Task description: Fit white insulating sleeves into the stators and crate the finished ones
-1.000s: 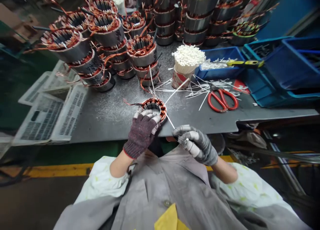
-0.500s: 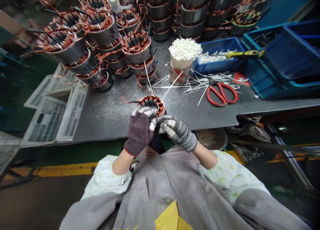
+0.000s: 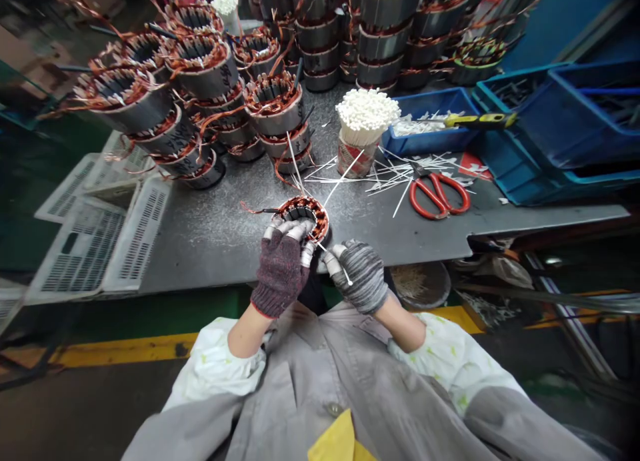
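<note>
While the left hand [image 3: 281, 267] holds the stator ring [image 3: 321, 222], the right hand [image 3: 361, 274] pinches a white tie [image 3: 322, 247]

Stator ring sits on the dark worktop [image 3: 210, 237], near its front edge, in front of the person, copper windings facing up. Left hand, in a dark maroon glove with white-wrapped fingertips, is closed on the near-left side of the ring, fingers over the rim and reaching into the middle, thumb outside. Right hand, in a grey striped glove, is just right of it, fingers curled, gripping the white tie; that tie runs from the ring's near edge to the hand, and its head end lies across the glove. Another thin tie [image 3: 345, 178] slants up and right from the ring's right side.

Behind the ring: stacked stators [image 3: 280, 117], left and centre. Right of those, a cup [image 3: 354, 157] packed with white ties [image 3: 367, 109], loose ties [image 3: 383, 181] scattered beside it. Red-handled cutters [image 3: 440, 195] lie at right on the worktop. Blue tray [image 3: 435, 141] with white bits behind them, a yellow-handled tool [image 3: 480, 120] resting across it; teal bin [image 3: 525, 164] further right. White slotted baskets [image 3: 77, 247] at far left, past the worktop's edge
</note>
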Tool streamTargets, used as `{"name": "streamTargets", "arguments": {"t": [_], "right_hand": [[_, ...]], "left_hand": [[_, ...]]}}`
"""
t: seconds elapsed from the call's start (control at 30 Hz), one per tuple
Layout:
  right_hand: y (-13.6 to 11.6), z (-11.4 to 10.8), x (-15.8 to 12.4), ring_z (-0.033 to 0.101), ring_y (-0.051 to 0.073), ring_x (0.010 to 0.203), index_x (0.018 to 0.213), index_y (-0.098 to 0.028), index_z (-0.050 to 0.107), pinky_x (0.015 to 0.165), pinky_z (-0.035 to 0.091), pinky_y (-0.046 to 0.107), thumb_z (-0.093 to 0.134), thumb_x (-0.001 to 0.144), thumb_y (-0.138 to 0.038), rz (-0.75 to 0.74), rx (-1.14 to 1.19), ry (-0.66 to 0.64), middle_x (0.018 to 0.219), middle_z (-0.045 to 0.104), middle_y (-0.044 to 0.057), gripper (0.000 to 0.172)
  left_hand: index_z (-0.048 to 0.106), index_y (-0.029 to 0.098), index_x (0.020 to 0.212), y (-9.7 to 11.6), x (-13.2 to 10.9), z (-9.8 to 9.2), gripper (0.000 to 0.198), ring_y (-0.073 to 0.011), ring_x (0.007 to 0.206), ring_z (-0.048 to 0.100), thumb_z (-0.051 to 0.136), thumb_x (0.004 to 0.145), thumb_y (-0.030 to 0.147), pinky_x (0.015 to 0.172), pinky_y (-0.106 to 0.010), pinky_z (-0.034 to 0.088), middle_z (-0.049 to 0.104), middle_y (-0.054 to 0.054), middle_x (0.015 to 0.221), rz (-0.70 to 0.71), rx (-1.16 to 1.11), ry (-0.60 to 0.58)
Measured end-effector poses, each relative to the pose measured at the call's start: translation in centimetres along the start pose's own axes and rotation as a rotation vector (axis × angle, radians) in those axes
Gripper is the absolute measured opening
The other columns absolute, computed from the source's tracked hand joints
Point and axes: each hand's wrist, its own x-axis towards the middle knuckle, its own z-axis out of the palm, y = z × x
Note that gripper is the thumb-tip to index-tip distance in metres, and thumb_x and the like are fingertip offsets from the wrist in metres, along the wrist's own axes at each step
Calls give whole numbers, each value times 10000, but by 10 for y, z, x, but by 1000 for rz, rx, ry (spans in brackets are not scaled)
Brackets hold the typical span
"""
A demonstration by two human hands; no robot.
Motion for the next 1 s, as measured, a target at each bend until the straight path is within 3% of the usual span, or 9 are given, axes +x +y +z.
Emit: {"name": "streamTargets", "arguments": {"t": [0.1,0.2,0.3,0.4,0.5,0.63,0.73,1.0], "right_hand": [[-5,5,10,657,240,773,886,-179,726,736,455,347,446,1025,-376,54,39,1,839,728,117,369],[0,1,7,689,226,812,975,-202,742,750,508,326,575,975,-425,52,217,3,893,750,90,278],[13,-11,-2,718,199,870,1056,-263,757,788,567,311,621,958,-387,-101,494,22,977,767,59,208],[22,-22,-3,727,187,946,1019,-302,780,858,591,318,615,968,-345,-209,732,48,1036,769,48,179],[21,-21,6,730,209,937,971,-270,772,839,612,358,670,923,-441,-45,1004,75,1000,766,56,205],[14,-13,18,606,141,518,891,-227,684,490,538,281,774,790,-562,379,1290,-74,653,666,-21,361],[12,-13,19,537,111,459,833,-216,657,441,477,249,814,736,-553,467,1309,-110,599,631,-41,385],[15,-8,25,682,180,704,825,-218,728,663,570,316,777,785,-488,264,1047,-34,767,748,20,277]], "left_hand": [[574,145,1295,1,-1,1,321,-267,1243,631,543,984,217,1170,-510,402,723,-126,1213,-20,7,13],[559,166,1330,3,-2,0,360,-279,1287,608,551,987,275,1155,-507,425,703,-128,1268,-140,-19,28],[553,193,1350,8,1,-1,415,-270,1267,615,604,972,353,1076,-466,492,703,-118,1274,-307,-87,77],[655,223,1186,11,8,-3,242,-231,1146,664,597,984,342,1055,-443,488,755,-62,1136,-276,-168,99],[705,238,1069,10,13,-2,164,-214,1096,680,595,986,326,1068,-443,456,776,-33,1056,-170,-185,88],[720,237,1068,8,12,1,173,-226,1113,677,612,964,323,1055,-443,446,777,-43,1055,-154,-116,74],[715,228,1069,8,10,2,183,-233,1123,672,584,959,295,1053,-448,442,773,-51,1052,-133,-77,91],[669,219,1177,7,8,-3,262,-248,1184,633,596,926,225,1071,-462,400,747,-76,1124,-13,-77,95]]}}
